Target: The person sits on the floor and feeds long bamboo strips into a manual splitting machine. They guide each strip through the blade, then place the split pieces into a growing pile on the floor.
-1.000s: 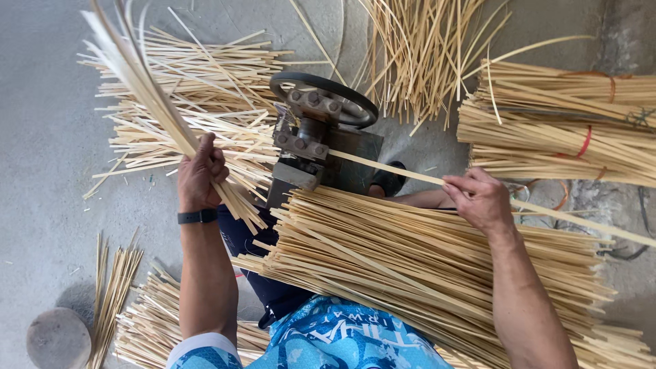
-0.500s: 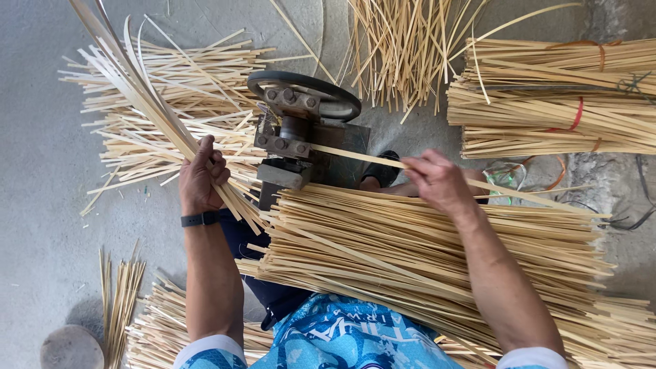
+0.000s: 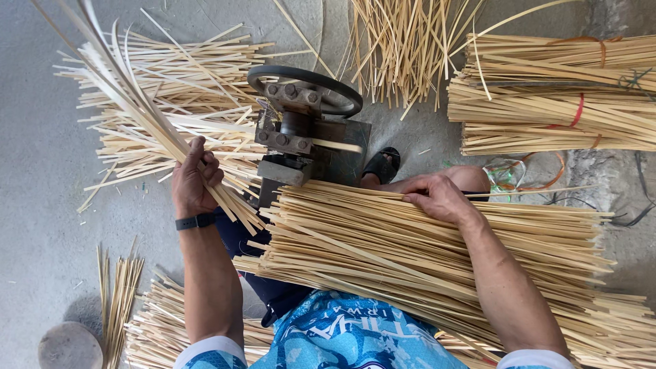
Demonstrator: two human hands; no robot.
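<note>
The strips are thin, flat, pale yellow lengths of split bamboo, straight and even in width. Left hand (image 3: 195,179): fingers curled tight around a bundle of strips (image 3: 130,102), which fans out up and away beyond the knuckles and ends just below the palm. A black wristband (image 3: 195,221) sits behind that hand. Right hand (image 3: 437,197): fingers (image 3: 418,198) held together and bent, tips pressing down on the top of a large pile of strips (image 3: 424,260) lying across the lap; whether they pinch a single strip cannot be told. Between the two hands, just beyond the fingertips, stands a dark metal machine (image 3: 301,137) with a round wheel, one strip (image 3: 338,145) sticking out of its side. A sandalled foot (image 3: 383,165) is near the right fingers. Farther out lie loose strips (image 3: 205,75) and tied bundles (image 3: 553,102) on grey concrete floor (image 3: 41,171).
</note>
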